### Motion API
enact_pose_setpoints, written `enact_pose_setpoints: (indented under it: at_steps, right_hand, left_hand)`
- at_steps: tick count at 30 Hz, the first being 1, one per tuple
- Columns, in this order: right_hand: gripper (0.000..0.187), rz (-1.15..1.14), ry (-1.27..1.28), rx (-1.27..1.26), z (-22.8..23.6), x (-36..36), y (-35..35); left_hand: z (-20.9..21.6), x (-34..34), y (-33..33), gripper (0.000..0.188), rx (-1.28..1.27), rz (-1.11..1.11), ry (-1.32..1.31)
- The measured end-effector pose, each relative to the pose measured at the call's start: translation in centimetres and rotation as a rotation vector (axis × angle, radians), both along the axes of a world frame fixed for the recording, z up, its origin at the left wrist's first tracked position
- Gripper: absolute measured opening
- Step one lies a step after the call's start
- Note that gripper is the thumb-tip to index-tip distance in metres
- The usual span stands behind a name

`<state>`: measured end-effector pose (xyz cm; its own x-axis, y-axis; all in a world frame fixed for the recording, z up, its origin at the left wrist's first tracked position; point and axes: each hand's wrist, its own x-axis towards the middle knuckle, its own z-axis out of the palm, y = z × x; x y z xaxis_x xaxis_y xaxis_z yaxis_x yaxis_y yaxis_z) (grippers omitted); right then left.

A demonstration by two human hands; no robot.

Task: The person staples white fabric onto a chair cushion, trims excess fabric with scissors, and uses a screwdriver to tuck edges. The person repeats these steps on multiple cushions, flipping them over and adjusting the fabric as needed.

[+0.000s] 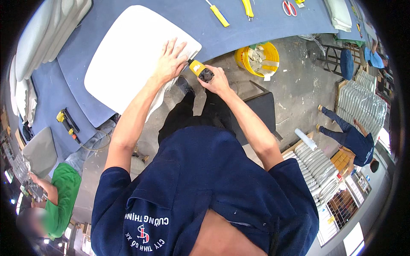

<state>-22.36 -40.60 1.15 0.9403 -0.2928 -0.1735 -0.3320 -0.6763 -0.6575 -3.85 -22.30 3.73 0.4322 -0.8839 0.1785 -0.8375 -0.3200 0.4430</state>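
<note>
A rounded, white fabric-covered seat pad (128,55) lies on the blue-topped table (222,40), at its near edge. Across the pad's right part my left hand (169,63) rests flat, fingers spread. Loose white fabric (157,101) hangs below the pad's near side. My right hand (218,81) is wrapped round a yellow and black hand tool (200,70), whose exact kind I cannot make out. The tool's dark tip is at the pad's right corner, close to my left hand; whether it touches the fabric is unclear.
A yellow bucket (241,59) with scraps stands right of the table edge. Farther along the table lie a yellow-handled tool (220,16), a yellow knife (247,9) and red-handled scissors (289,8). At left are stacked pads (45,36), a staple gun (67,123) and a person in green (64,200).
</note>
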Motion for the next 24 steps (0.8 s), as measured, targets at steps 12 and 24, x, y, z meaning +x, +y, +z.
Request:
enact_pose_setpoints:
  at_steps: [12, 24]
  right_hand:
    - [0.068, -0.051, -0.029, 0.047, -1.9, -1.9, 2.3]
    - [0.072, -0.020, 0.081, 0.144, 2.0, -0.6, 2.9]
  left_hand:
    - [-1.2, 0.1, 0.1, 0.015, -0.028, 0.044, 0.055]
    - [-0.7, -0.4, 1.9, 0.014, 0.039, 0.015, 0.046]
